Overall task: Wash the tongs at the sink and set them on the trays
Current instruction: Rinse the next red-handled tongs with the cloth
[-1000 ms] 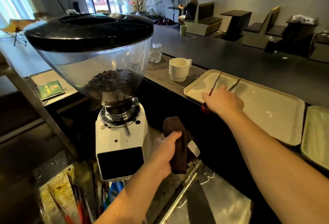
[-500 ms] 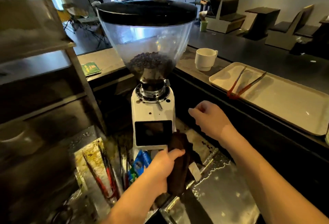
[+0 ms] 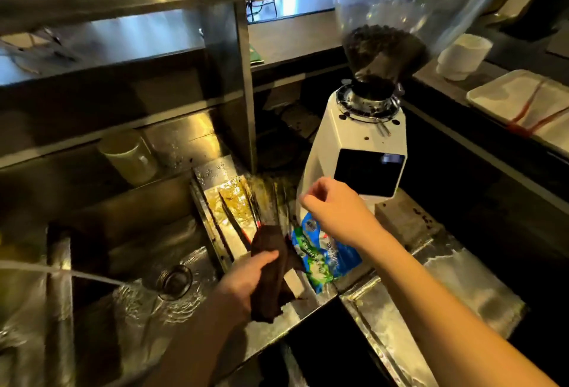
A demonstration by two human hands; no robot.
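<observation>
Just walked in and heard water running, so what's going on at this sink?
A person is washing tongs. The left hand grips a dark cloth at the sink edge, where water runs. The right hand hangs empty above more tongs beside the grinder. One red-handled pair lies on the tray.

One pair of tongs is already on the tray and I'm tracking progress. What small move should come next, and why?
Probably lower the right hand to the tongs lying on the wet drainboard beside the sink. That hand is empty and hovering just above them, the left hand is occupied with the dark cloth, and water is running into the sink.
</observation>
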